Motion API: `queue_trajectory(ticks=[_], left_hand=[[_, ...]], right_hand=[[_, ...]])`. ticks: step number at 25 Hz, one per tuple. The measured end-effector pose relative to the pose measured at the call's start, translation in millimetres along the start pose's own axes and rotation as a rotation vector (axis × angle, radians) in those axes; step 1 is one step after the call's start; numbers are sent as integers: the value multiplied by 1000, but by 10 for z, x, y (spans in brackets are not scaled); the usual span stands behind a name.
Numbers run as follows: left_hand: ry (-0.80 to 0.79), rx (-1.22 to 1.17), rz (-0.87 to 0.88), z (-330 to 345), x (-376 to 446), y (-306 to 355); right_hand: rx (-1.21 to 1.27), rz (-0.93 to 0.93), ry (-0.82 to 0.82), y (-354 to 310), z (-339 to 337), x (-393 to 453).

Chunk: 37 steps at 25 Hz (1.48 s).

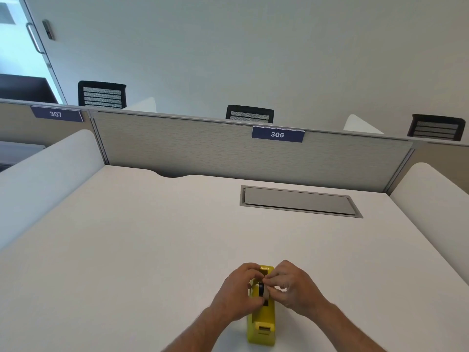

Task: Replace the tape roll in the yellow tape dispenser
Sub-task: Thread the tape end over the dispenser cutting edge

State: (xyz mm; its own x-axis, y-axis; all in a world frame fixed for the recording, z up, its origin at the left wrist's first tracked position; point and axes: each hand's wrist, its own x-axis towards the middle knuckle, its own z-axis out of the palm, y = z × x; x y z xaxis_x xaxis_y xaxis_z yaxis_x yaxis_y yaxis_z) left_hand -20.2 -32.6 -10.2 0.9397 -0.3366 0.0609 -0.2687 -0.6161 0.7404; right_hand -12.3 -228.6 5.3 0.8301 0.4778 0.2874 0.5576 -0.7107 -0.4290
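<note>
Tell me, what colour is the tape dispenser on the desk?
Yellow. The tape dispenser shows clearly in the head view, between both hands.

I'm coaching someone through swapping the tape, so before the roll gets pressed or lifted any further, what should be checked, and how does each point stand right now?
1. Dispenser rests flat on the desk: ok.
2. Left hand steadies the dispenser's side: ok, it is against the body.
3. Right hand has fingers on the tape roll: ok.
4. Roll sits in the dispenser's slot: cannot tell, the fingers hide the hub.
5. Whether this is the old roll or the new one: cannot tell; no second roll is in view.
6. Cutter end faces the person, free of fingers: ok.
</note>
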Motion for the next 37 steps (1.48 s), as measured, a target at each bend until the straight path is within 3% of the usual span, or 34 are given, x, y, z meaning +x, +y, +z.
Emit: queue_trajectory(ticks=[8,37], left_hand=[[8,-7,28,-2,1,-7],[14,-22,9,42,26,-55]], right_hand=[[19,86,-37,9,20,-15],[136,133,-17,23,76,-21]])
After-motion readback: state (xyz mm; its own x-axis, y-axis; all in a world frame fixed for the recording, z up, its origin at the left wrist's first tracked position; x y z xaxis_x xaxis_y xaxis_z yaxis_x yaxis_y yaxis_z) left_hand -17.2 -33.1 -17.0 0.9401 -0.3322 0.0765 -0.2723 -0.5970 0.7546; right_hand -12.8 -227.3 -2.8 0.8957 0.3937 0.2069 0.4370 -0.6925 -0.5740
